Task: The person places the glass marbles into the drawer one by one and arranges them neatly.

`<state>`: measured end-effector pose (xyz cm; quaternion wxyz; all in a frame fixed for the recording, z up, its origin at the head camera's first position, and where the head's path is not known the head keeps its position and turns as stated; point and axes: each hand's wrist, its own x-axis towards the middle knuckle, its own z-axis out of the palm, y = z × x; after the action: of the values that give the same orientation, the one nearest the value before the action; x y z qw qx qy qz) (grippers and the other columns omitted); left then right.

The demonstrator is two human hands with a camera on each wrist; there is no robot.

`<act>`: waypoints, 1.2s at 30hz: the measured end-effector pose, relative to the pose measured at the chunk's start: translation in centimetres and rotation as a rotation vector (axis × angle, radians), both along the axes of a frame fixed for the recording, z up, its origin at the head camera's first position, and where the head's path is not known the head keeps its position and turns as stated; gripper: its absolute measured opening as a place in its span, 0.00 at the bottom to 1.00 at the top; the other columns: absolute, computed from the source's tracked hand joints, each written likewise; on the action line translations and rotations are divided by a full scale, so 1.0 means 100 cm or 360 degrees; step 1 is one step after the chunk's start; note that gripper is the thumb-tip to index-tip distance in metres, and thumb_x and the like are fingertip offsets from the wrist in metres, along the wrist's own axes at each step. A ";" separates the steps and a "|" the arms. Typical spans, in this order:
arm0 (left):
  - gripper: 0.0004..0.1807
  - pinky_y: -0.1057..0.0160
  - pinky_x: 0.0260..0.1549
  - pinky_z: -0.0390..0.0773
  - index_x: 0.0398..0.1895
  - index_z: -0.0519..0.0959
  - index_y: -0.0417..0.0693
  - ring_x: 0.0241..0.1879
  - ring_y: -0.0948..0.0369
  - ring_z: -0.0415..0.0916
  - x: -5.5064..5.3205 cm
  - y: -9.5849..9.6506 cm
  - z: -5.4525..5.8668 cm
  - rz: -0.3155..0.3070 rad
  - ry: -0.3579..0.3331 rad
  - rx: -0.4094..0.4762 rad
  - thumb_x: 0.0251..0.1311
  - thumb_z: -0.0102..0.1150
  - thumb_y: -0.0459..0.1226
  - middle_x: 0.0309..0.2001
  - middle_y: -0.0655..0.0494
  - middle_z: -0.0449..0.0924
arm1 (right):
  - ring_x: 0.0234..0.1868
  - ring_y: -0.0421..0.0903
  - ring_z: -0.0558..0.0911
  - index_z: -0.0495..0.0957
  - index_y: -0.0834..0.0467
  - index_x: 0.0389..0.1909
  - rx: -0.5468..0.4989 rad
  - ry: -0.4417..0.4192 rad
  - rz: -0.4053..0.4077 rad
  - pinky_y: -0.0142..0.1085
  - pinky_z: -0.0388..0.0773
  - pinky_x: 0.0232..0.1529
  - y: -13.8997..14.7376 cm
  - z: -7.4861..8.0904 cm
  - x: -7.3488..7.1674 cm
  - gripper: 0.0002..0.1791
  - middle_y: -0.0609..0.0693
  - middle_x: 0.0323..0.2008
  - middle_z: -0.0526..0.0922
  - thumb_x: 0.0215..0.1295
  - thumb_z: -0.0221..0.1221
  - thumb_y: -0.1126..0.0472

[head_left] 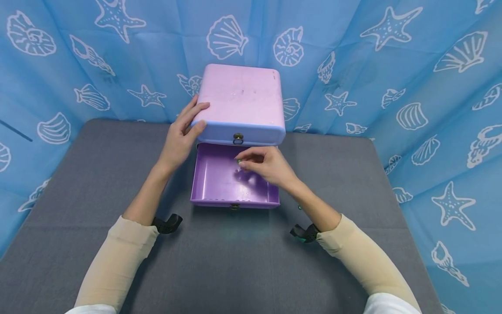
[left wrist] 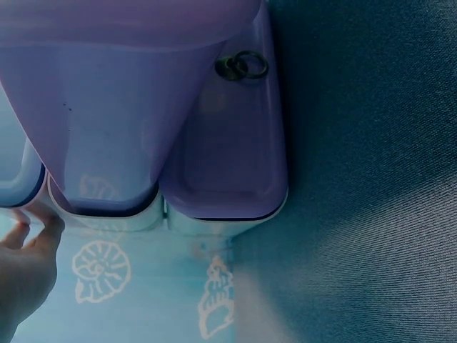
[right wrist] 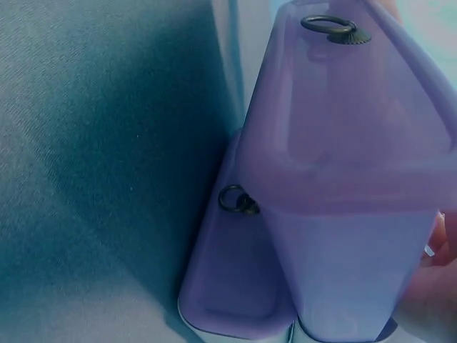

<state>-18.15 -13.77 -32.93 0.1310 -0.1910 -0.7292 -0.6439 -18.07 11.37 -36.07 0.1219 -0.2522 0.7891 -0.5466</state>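
Observation:
A small drawer cabinet with a pink top stands at the back of the table. Its blue upper drawer is closed, and the purple drawer below is pulled out. My left hand rests on the cabinet's left front corner, thumb at the front edge and a finger on the top. Over the open drawer, my right hand pinches a small green bead-like piece between thumb and fingertips. In the right wrist view the pulled-out drawer hides most of that hand.
A tiny green piece lies on the grey table, by the right forearm. Another purple drawer front with a ring pull sits closed below the pulled-out one. Behind hangs a blue shell-patterned curtain.

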 end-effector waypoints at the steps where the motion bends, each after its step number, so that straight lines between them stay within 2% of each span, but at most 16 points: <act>1: 0.22 0.57 0.71 0.58 0.65 0.70 0.30 0.77 0.52 0.47 0.000 0.000 0.000 0.0001 0.0000 -0.0001 0.69 0.52 0.28 0.77 0.38 0.50 | 0.36 0.55 0.86 0.85 0.65 0.46 0.0007 0.0004 0.0004 0.50 0.83 0.39 -0.001 -0.001 0.000 0.10 0.58 0.38 0.88 0.64 0.64 0.68; 6: 0.22 0.57 0.71 0.58 0.65 0.70 0.29 0.77 0.53 0.47 0.001 0.001 0.001 0.0004 -0.0005 -0.0005 0.69 0.51 0.28 0.77 0.38 0.50 | 0.35 0.54 0.87 0.86 0.61 0.45 0.0130 0.0023 -0.0035 0.46 0.83 0.35 -0.007 -0.002 -0.001 0.10 0.54 0.35 0.88 0.64 0.66 0.66; 16: 0.23 0.56 0.71 0.58 0.66 0.70 0.30 0.77 0.54 0.47 0.001 0.001 0.000 0.0005 -0.0013 -0.0006 0.69 0.51 0.29 0.77 0.39 0.51 | 0.31 0.50 0.87 0.87 0.56 0.43 0.0324 -0.0023 -0.0113 0.35 0.81 0.29 -0.016 -0.005 -0.003 0.08 0.49 0.32 0.88 0.65 0.66 0.61; 23: 0.23 0.55 0.71 0.57 0.67 0.69 0.32 0.77 0.54 0.47 0.001 0.001 -0.002 -0.0001 -0.0006 -0.0020 0.70 0.51 0.29 0.77 0.43 0.51 | 0.29 0.46 0.86 0.88 0.56 0.41 0.0420 -0.0073 -0.0195 0.35 0.82 0.28 -0.024 -0.009 -0.004 0.07 0.47 0.31 0.88 0.63 0.67 0.62; 29: 0.23 0.54 0.72 0.56 0.67 0.69 0.32 0.77 0.54 0.46 0.001 0.001 -0.002 -0.0005 0.0005 -0.0029 0.70 0.50 0.29 0.77 0.43 0.50 | 0.28 0.40 0.85 0.89 0.55 0.40 0.0513 -0.0085 -0.0220 0.32 0.80 0.29 -0.027 -0.011 -0.006 0.07 0.45 0.29 0.88 0.62 0.68 0.61; 36: 0.23 0.54 0.71 0.58 0.67 0.69 0.33 0.77 0.54 0.47 0.001 0.001 -0.002 0.0002 -0.0008 -0.0034 0.70 0.51 0.30 0.77 0.43 0.50 | 0.28 0.38 0.86 0.89 0.53 0.41 0.0570 -0.0110 -0.0219 0.32 0.80 0.30 -0.030 -0.014 -0.007 0.08 0.43 0.28 0.88 0.63 0.68 0.57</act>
<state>-18.00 -13.68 -33.12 0.1276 -0.1902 -0.7365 -0.6364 -18.75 8.38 -37.44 0.1541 -0.1531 0.8846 -0.4128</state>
